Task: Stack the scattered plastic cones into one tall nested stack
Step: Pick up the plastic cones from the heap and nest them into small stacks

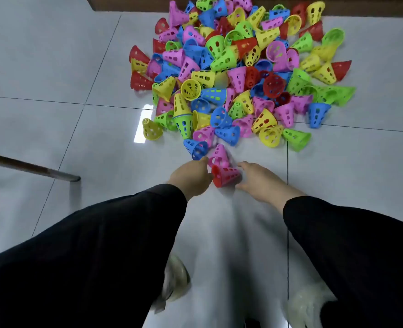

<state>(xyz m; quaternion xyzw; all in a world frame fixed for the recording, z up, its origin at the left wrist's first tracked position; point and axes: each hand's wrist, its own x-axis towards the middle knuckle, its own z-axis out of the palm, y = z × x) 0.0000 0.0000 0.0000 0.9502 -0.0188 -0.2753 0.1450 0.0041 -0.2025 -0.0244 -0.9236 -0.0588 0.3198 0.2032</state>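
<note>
Red plastic marks the cone [226, 176] now in hand: it lies on its side on the pale tiled floor [53, 138], just in front of a large loose heap of perforated cones [238, 72] in red, pink, blue, green and yellow. We see a pink cone [219, 155] touching the red one on its far side, and a blue cone [195, 149] just beside the left fingertips. We judge the chief risk to be a poor nesting: the red cone lies tilted, so pushing it toward the pink one may jam rim against wall rather than seat one inside the other. A second risk is that the light cones skid on the glossy tile, or that a hand knocks the near edge of the heap and scatters it further. No tall stack is visible yet, so we judge the task to be near its start. As to the grip, the left hand [191, 177] reaches from the left and meets the wide rim of the red cone; its fingers are hidden behind the hand, so we cannot tell whether they curl round anything. The right hand [258, 177] has its fingers spread apart and fairly straight, bracketing the narrow end of the red cone and touching it without clamping. Both forearms wear dark sleeves [129, 223].
</note>
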